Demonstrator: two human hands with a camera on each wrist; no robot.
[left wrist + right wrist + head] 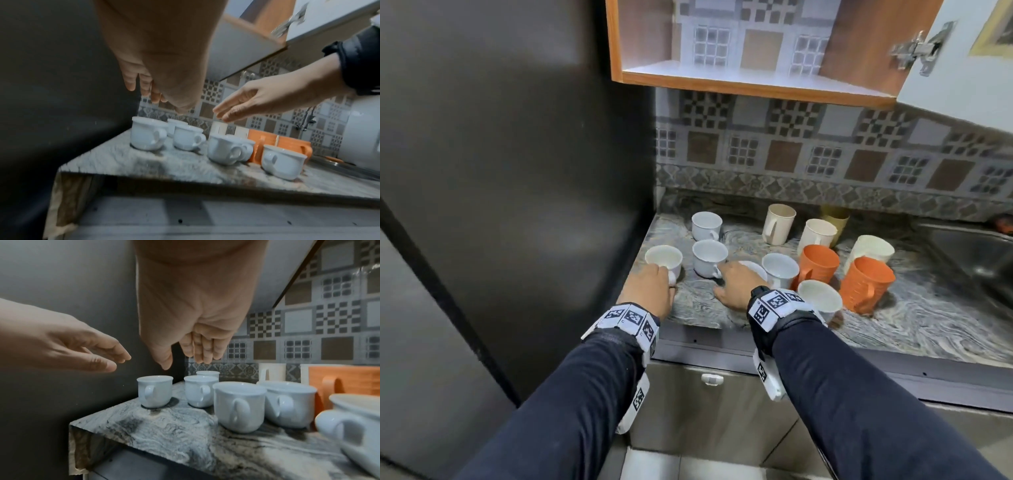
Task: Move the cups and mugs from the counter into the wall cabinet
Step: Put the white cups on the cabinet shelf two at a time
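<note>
Cups and mugs all on the counter (722, 313), none in the cabinet (739, 80), which hangs open above with a bare white shelf. Six white cups cluster toward the counter's left end: one at the left front corner (663, 262), one behind it near the back edge (706, 225), one mid-left (709, 257), one partly hidden under the right hand (755, 269), one just right of that (780, 270), and one at the front edge (820, 299). Further right, two orange mugs (818, 263) (866, 284) stand among cream mugs (779, 222) (820, 234) (869, 251); a yellowish mug (834, 219) sits at the back edge. All upright, handles mostly toward the front. Left hand (650, 289) hovers over the corner cup; the wrist views show its fingers (131, 81) loosely extended above the rim, apart from it, holding nothing. Right hand (736, 286) hangs over the middle cups, fingers (202, 350) relaxed and pointing down, also clear of the cups, grasping nothing. Both wrists wear bands with black-and-white markers, over dark sleeves. A tall dark panel (517, 171) bounds the counter's left end. Patterned tile (825, 150) runs behind. A steel sink (969, 253) lies at the right end. Cabinet door (962, 51) swung out to the right, hinge showing.
</note>
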